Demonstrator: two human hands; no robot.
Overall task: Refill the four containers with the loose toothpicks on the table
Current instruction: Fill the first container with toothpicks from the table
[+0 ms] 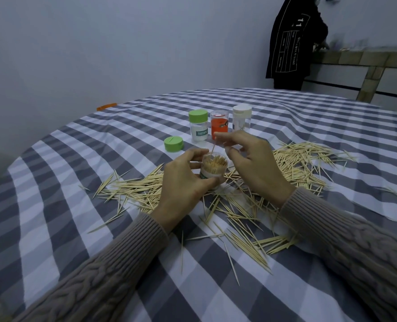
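Note:
My left hand (183, 182) grips a clear open container (213, 169) packed with upright toothpicks, held just above the table. My right hand (251, 161) pinches a single toothpick (212, 148) whose lower tip is at the container's mouth. Many loose toothpicks (297, 163) lie scattered around and under both hands. Behind stand three more containers in a row: a green-lidded container (198, 125), an orange container (219, 124) and a white-lidded container (241, 118). A loose green lid (173, 144) lies left of them.
A grey and white checked cloth (76, 182) covers the round table. A person in a dark printed top (295, 43) stands at the far right by a tiled ledge (367, 59). An orange object (107, 106) peeks over the table's far edge.

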